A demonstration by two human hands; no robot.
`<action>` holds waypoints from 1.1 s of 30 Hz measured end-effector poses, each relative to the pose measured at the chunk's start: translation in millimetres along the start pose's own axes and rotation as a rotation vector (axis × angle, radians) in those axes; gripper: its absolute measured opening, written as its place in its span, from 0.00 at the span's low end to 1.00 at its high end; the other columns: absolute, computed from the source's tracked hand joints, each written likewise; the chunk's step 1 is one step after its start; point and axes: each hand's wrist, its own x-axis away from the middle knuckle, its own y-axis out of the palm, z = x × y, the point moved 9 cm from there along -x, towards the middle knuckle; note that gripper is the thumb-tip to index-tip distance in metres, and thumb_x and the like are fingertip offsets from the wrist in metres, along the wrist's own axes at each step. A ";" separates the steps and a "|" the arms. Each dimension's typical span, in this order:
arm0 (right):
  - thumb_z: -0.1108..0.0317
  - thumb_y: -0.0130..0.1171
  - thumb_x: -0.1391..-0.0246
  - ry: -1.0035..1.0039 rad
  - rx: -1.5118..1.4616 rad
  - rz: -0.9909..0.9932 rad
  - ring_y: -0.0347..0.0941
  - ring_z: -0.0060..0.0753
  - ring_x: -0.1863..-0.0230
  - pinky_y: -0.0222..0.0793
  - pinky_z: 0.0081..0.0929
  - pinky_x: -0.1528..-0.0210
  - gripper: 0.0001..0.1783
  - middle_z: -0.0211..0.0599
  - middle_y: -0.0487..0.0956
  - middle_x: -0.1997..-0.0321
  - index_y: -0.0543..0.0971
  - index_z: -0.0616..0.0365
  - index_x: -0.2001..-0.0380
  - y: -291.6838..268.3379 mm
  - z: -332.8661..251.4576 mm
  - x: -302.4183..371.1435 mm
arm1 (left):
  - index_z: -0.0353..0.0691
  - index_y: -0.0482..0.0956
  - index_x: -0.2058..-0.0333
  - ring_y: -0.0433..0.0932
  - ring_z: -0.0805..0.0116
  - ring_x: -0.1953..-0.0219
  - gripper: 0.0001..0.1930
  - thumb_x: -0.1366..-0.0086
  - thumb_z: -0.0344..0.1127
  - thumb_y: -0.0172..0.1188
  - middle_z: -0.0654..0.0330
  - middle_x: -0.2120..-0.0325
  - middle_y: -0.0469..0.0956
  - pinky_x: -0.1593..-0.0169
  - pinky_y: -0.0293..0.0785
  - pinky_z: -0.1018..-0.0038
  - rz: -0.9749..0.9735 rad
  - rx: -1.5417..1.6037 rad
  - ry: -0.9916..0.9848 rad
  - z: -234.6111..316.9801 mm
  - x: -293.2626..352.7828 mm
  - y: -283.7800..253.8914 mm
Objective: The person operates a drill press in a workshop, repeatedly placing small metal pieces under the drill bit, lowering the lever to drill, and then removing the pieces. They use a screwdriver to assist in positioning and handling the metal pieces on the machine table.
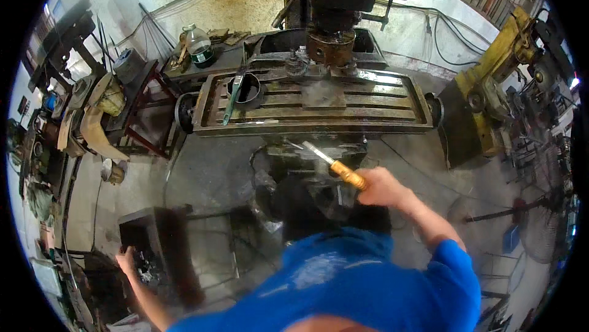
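My right hand is closed round the yellow-orange handle of a tool. Its narrow, flat silvery end points up and left toward the front of the milling machine table, but its exact kind is unclear. Far to the left, my left hand is at the left edge of a dark open box with small bits inside. Its fingers look parted and nothing shows in them; whether they touch the box cannot be told. A green-handled brush leans across a round dark pot on the slotted table.
Above the table hangs the machine's spindle head. A clear plastic bottle stands on the bench behind, at left. To the left are a red-framed stand and a small can. A yellow machine and a fan are at right.
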 end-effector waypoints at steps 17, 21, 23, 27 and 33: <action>0.58 0.53 0.74 -0.011 0.129 -0.253 0.73 0.54 0.71 0.69 0.42 0.67 0.17 0.54 0.75 0.78 0.77 0.60 0.80 32.7 26.9 16.0 | 0.36 0.75 0.73 0.71 0.73 0.80 0.07 0.49 0.33 0.56 0.62 0.78 0.74 0.78 0.67 0.79 -0.947 0.822 -0.037 466.5 192.5 409.9; 0.63 0.54 0.72 0.041 0.034 -0.056 0.72 0.54 0.73 0.68 0.41 0.69 0.14 0.51 0.75 0.78 0.76 0.59 0.77 -17.4 75.9 25.4 | 0.33 0.76 0.74 0.72 0.71 0.81 0.13 0.52 0.39 0.58 0.60 0.83 0.74 0.77 0.68 0.76 -0.878 0.539 0.329 579.0 179.9 426.5; 0.67 0.54 0.71 0.051 -0.073 0.111 0.73 0.44 0.78 0.68 0.34 0.71 0.14 0.48 0.73 0.82 0.77 0.59 0.75 -46.9 93.5 14.5 | 0.34 0.76 0.72 0.76 0.61 0.76 0.16 0.56 0.42 0.59 0.54 0.80 0.76 0.72 0.71 0.69 -0.476 0.349 0.762 633.1 159.3 426.7; 0.77 0.47 0.70 -0.047 -0.769 0.298 0.62 0.14 0.77 0.58 0.15 0.75 0.22 0.23 0.72 0.79 0.79 0.60 0.66 -90.1 103.3 -29.0 | 0.41 0.76 0.70 0.76 0.51 0.68 0.15 0.56 0.42 0.57 0.51 0.75 0.77 0.64 0.72 0.61 -0.241 0.012 0.837 682.2 151.1 443.2; 0.72 0.52 0.71 -0.017 -0.630 0.330 0.66 0.20 0.82 0.60 0.19 0.77 0.16 0.24 0.74 0.83 0.80 0.61 0.72 -38.4 200.7 -98.2 | 0.46 0.77 0.62 0.75 0.53 0.63 0.18 0.55 0.41 0.58 0.52 0.67 0.77 0.59 0.72 0.62 -0.393 -0.239 0.952 702.6 158.1 470.4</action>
